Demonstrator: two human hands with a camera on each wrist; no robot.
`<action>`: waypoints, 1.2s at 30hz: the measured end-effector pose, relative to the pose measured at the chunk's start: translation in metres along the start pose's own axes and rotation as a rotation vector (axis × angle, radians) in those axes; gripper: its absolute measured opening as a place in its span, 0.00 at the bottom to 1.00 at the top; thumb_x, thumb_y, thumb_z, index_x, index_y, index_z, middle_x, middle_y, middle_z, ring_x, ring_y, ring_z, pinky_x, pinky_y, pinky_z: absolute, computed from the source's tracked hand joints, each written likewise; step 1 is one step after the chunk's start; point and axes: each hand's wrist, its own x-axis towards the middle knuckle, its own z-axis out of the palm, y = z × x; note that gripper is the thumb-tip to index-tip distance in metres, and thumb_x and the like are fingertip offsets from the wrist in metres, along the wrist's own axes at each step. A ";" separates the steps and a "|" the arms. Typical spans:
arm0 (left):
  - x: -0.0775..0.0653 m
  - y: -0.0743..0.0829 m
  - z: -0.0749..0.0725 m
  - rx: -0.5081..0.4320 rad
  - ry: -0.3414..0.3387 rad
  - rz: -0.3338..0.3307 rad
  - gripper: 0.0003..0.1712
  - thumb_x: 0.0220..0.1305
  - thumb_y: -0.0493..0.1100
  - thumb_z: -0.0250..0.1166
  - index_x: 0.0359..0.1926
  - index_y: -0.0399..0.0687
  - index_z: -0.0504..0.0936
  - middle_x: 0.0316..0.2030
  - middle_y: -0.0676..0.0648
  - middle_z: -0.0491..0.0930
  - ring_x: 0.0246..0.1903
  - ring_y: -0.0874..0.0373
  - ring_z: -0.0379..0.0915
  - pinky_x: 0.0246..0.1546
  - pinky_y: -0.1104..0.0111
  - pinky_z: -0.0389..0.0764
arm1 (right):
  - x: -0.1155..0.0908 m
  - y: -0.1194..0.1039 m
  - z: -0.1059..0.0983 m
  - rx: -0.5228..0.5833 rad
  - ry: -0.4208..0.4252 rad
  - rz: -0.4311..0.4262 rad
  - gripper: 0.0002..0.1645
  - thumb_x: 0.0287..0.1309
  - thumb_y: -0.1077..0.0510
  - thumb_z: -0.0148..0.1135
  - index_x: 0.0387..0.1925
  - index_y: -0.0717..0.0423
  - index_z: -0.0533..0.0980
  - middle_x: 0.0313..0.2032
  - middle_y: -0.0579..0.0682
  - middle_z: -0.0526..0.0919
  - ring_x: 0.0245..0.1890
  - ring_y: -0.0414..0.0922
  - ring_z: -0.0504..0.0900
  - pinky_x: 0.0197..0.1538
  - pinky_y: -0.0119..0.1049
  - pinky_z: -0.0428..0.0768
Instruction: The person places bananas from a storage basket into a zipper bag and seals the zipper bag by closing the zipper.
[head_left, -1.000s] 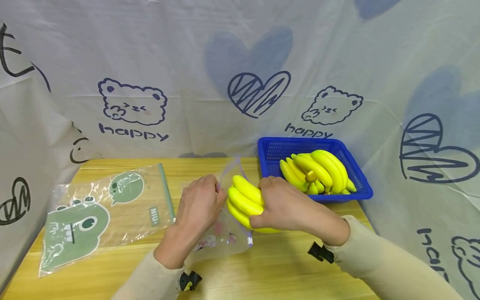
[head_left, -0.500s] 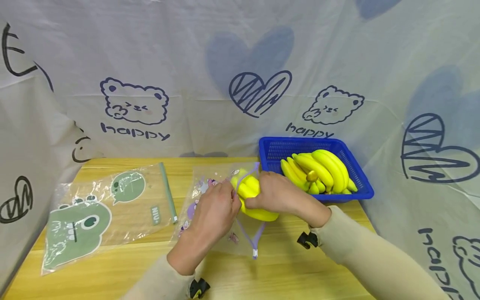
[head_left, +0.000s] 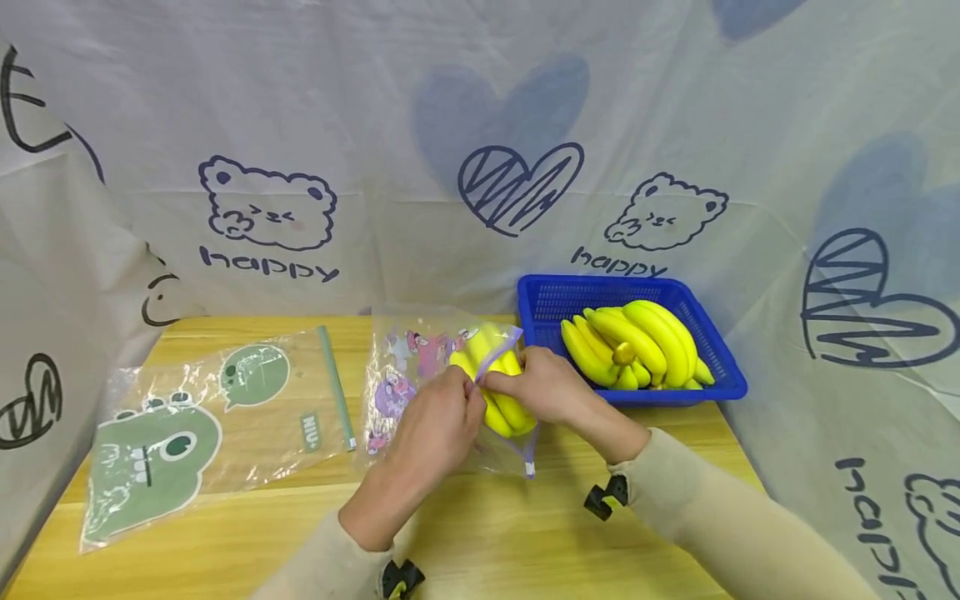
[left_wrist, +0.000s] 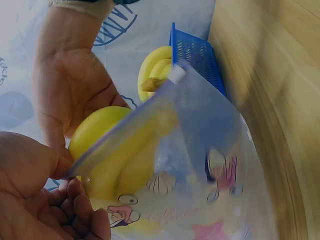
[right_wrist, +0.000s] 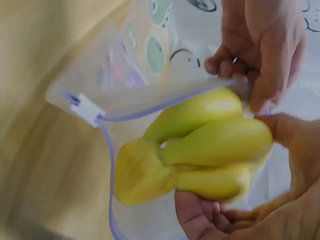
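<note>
Left grip (head_left: 438, 421) pinches zip bag (head_left: 392, 396) at lip; right grip (head_left: 557, 387) holds banana bunch (right_wrist: 215, 142) in bag's mouth, blue basket (head_left: 600, 282) at 2 o'clock. Bunch likely light, firm, smooth; best held round middle.

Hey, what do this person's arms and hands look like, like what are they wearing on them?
The left sleeve and right sleeve are long, plain and cream-coloured. A small black fitting with a touch of yellow sits by each cuff. The left hand and right hand are bare.
</note>
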 end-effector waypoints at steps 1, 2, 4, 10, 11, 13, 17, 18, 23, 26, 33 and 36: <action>0.001 0.000 -0.002 -0.005 -0.004 -0.015 0.09 0.75 0.39 0.55 0.35 0.40 0.75 0.24 0.47 0.71 0.23 0.55 0.67 0.24 0.65 0.71 | -0.001 0.000 0.001 0.042 -0.001 0.004 0.26 0.60 0.37 0.70 0.34 0.57 0.77 0.26 0.48 0.76 0.24 0.44 0.74 0.26 0.34 0.70; 0.001 0.000 -0.003 -0.007 -0.004 -0.027 0.09 0.75 0.39 0.55 0.35 0.40 0.75 0.24 0.47 0.72 0.23 0.55 0.67 0.24 0.64 0.71 | -0.001 0.000 0.003 0.081 -0.003 0.007 0.26 0.60 0.38 0.71 0.36 0.58 0.78 0.27 0.49 0.77 0.25 0.44 0.75 0.27 0.33 0.71; 0.001 0.000 -0.005 0.000 -0.004 -0.040 0.10 0.76 0.40 0.56 0.36 0.40 0.76 0.24 0.47 0.73 0.24 0.54 0.68 0.25 0.64 0.72 | -0.001 -0.001 0.004 0.149 -0.004 0.018 0.25 0.60 0.41 0.71 0.40 0.59 0.79 0.30 0.50 0.79 0.27 0.44 0.76 0.28 0.33 0.73; 0.002 0.001 -0.009 0.025 0.004 -0.042 0.10 0.76 0.40 0.57 0.36 0.40 0.76 0.25 0.47 0.72 0.24 0.53 0.68 0.26 0.63 0.72 | 0.002 -0.004 0.010 0.256 0.028 0.048 0.24 0.60 0.43 0.71 0.42 0.60 0.80 0.36 0.53 0.83 0.34 0.46 0.80 0.35 0.34 0.79; 0.003 0.001 -0.010 0.023 0.006 -0.042 0.10 0.77 0.40 0.57 0.36 0.40 0.76 0.24 0.47 0.72 0.24 0.53 0.68 0.26 0.63 0.72 | 0.003 -0.003 0.012 0.290 0.034 0.052 0.23 0.61 0.44 0.71 0.42 0.61 0.80 0.37 0.53 0.83 0.34 0.45 0.80 0.35 0.34 0.80; 0.003 0.002 -0.010 0.003 0.008 -0.049 0.10 0.77 0.41 0.56 0.36 0.40 0.75 0.24 0.47 0.72 0.24 0.53 0.68 0.26 0.64 0.71 | 0.006 -0.002 0.017 0.408 0.032 0.067 0.20 0.63 0.47 0.70 0.41 0.62 0.80 0.37 0.52 0.83 0.35 0.44 0.81 0.38 0.34 0.83; 0.005 0.005 -0.012 -0.054 0.002 -0.080 0.10 0.77 0.42 0.55 0.38 0.42 0.75 0.25 0.47 0.74 0.22 0.55 0.69 0.23 0.65 0.71 | 0.012 0.002 0.031 0.821 -0.018 0.146 0.12 0.66 0.57 0.66 0.40 0.65 0.81 0.33 0.50 0.84 0.31 0.41 0.83 0.39 0.35 0.86; 0.005 0.006 -0.012 -0.066 0.001 -0.088 0.10 0.77 0.42 0.55 0.38 0.42 0.75 0.25 0.47 0.74 0.22 0.55 0.69 0.23 0.65 0.71 | 0.013 0.003 0.034 0.905 -0.031 0.164 0.10 0.65 0.60 0.65 0.40 0.66 0.81 0.32 0.49 0.84 0.30 0.41 0.83 0.39 0.34 0.86; 0.006 0.011 -0.015 -0.070 0.014 -0.065 0.07 0.73 0.42 0.56 0.37 0.44 0.75 0.25 0.48 0.74 0.21 0.56 0.68 0.21 0.66 0.70 | 0.019 0.004 0.047 0.852 -0.087 0.112 0.04 0.64 0.65 0.61 0.33 0.62 0.80 0.27 0.45 0.80 0.28 0.39 0.78 0.36 0.31 0.81; 0.006 0.015 -0.018 -0.034 0.054 -0.024 0.06 0.69 0.41 0.59 0.33 0.46 0.75 0.23 0.50 0.74 0.19 0.57 0.68 0.20 0.66 0.70 | 0.023 0.003 0.047 0.435 -0.056 -0.015 0.13 0.62 0.62 0.60 0.21 0.53 0.73 0.21 0.42 0.72 0.23 0.39 0.71 0.28 0.30 0.72; 0.012 0.018 -0.042 -0.030 0.121 -0.065 0.06 0.61 0.42 0.56 0.27 0.50 0.73 0.19 0.51 0.72 0.18 0.56 0.67 0.22 0.64 0.69 | 0.018 -0.011 0.026 -0.324 -0.033 -0.197 0.22 0.74 0.51 0.53 0.21 0.53 0.73 0.27 0.50 0.78 0.27 0.48 0.76 0.37 0.47 0.79; 0.018 0.011 -0.050 -0.027 0.094 -0.113 0.07 0.63 0.45 0.55 0.28 0.51 0.73 0.20 0.51 0.73 0.19 0.54 0.68 0.22 0.64 0.67 | 0.020 -0.019 0.025 -0.409 -0.050 -0.237 0.26 0.79 0.47 0.50 0.22 0.51 0.73 0.26 0.50 0.79 0.26 0.48 0.77 0.38 0.48 0.79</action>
